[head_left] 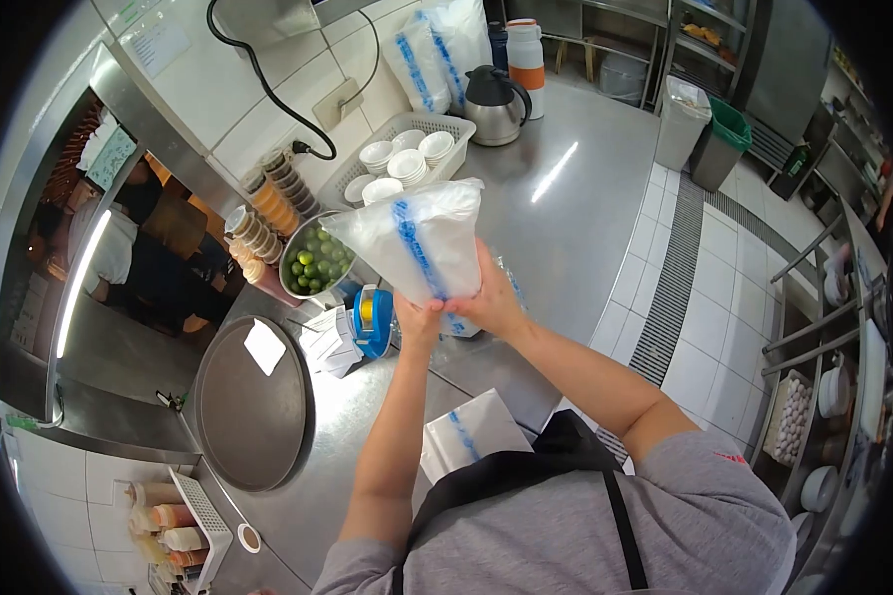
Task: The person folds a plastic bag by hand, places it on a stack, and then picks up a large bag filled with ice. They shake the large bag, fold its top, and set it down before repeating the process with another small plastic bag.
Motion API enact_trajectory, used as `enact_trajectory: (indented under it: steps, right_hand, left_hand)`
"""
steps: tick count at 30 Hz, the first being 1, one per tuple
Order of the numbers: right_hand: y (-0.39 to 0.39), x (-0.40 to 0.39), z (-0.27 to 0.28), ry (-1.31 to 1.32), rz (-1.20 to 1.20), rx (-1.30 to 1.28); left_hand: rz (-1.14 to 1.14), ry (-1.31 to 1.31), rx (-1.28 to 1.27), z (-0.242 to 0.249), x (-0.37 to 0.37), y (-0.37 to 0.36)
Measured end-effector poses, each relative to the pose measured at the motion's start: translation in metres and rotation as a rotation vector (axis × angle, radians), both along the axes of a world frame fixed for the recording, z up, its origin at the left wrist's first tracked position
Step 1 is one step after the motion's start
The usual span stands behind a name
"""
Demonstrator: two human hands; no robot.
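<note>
A white plastic bag with a blue printed stripe [437, 233] is held up over the steel counter [575, 198]. My left hand [417, 317] is closed on its lower end from the left. From the right, my right hand [496, 297] grips the same end, and the two hands meet there. Beneath them, partly hidden, lies another clear bag with blue print [458, 325]. Closer to my body is a flat white packet with a blue mark [476, 431], partly covered by my apron. What fills the held bag cannot be made out.
Left of my hands are a blue tape dispenser [372, 322], white papers [329, 339], a bowl of green limes [318, 258] and a round dark tray [248, 416]. Behind stand a basket of small white bowls [456, 134], a steel jug [496, 104] and stacked lidded cups [286, 183].
</note>
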State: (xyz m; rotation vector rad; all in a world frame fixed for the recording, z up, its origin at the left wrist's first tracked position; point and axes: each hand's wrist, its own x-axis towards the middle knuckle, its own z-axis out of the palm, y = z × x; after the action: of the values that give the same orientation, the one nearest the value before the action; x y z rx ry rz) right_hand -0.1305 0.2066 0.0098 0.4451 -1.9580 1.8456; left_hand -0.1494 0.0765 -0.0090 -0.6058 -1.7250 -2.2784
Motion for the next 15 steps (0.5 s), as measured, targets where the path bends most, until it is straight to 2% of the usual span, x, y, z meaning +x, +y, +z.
enact_trajectory:
  steps: [4, 6, 7, 8, 10, 11, 12, 13, 14, 15]
  right_hand:
    - [0.005, 0.002, -0.03, -0.021, 0.06, -0.031]
    - [0.008, 0.003, -0.037, 0.011, 0.096, -0.028]
    - [0.012, 0.007, -0.04, -0.002, 0.121, -0.015]
    - [0.017, 0.01, -0.042, -0.039, 0.095, 0.144]
    - [0.026, 0.016, -0.045, -0.116, 0.063, 0.479]
    - [0.032, 0.02, -0.049, -0.149, 0.043, 0.65]
    - [0.045, 0.021, -0.068, -0.005, -0.014, 0.775]
    - [0.052, 0.029, -0.066, 0.083, -0.088, 0.705]
    - [0.053, 0.038, -0.054, 0.143, -0.124, 0.631]
    - [0.054, 0.046, -0.045, 0.187, -0.162, 0.589]
  left_hand:
    - [0.136, 0.048, -0.041, -0.04, -0.001, -0.001]
    - [0.09, 0.074, -0.108, -0.051, -0.003, -0.005]
    - [0.037, 0.016, -0.122, -0.041, 0.004, -0.006]
    - [0.077, 0.001, -0.103, -0.038, 0.004, -0.009]
    - [-0.042, -0.107, -0.61, -0.034, 0.01, -0.032]
    - [0.061, -0.139, -0.575, -0.031, 0.027, -0.042]
    - [0.259, 0.049, -0.769, -0.024, 0.047, -0.043]
    - [0.463, 0.221, -0.984, -0.017, 0.065, -0.05]
    - [0.567, 0.164, -0.971, -0.013, 0.086, -0.065]
    - [0.563, 0.148, -0.942, -0.011, 0.11, -0.08]
